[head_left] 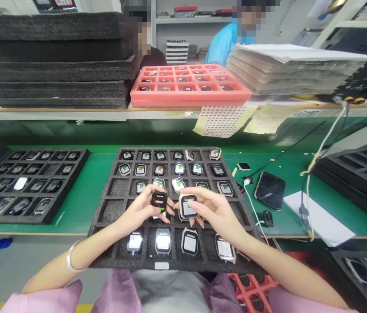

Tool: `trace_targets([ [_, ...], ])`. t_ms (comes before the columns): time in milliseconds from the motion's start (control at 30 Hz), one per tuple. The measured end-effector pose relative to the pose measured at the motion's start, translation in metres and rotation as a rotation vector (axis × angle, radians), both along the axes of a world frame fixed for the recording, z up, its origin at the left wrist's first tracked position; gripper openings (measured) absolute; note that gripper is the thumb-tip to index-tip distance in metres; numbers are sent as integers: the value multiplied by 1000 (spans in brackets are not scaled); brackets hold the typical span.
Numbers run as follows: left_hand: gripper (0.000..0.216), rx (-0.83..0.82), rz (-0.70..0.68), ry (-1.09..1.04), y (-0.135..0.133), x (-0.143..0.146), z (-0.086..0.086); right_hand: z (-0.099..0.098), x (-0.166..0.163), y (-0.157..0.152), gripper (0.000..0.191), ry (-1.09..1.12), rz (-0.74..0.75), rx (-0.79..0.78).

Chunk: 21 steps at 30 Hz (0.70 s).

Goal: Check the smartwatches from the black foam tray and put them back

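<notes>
My left hand (142, 206) is closed on a dark smartwatch case (159, 202), its lit screen facing up at me. In my right hand (207, 208) is a second smartwatch with a silver frame (188, 206); my thumb lies over its screen. Both are held side by side just above a black foam tray (114, 191) with square compartments. Many compartments hold watch cases, among them a silver one (190, 241) in the near row and a whitish one (163, 241) beside it. My hands hide part of the middle rows.
Another foam tray of watches (36, 187) lies to the left. On the right are a black phone-like device (269, 191), white paper (316, 217) and cables. The shelf holds a red foam tray (190, 99), stacked black foam (56, 69) and plastic trays (287, 74). Two people are behind it.
</notes>
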<state>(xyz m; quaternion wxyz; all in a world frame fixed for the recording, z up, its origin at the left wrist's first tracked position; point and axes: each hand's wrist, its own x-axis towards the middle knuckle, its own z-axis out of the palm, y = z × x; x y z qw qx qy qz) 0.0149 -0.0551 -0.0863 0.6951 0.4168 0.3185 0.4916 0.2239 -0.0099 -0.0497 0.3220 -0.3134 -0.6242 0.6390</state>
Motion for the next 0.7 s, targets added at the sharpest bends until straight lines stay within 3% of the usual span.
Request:
trace_targets([
  [533, 32, 3, -13, -12, -1, -1, 0, -3, 1, 1, 34, -12, -15, -8],
  [633, 29, 27, -22, -9, -2, 0, 3, 7, 0, -3, 27, 6, -25, -18],
  [700, 25, 37, -10, 1, -4, 1, 7, 20, 5, -13, 29, 52, 66, -37],
])
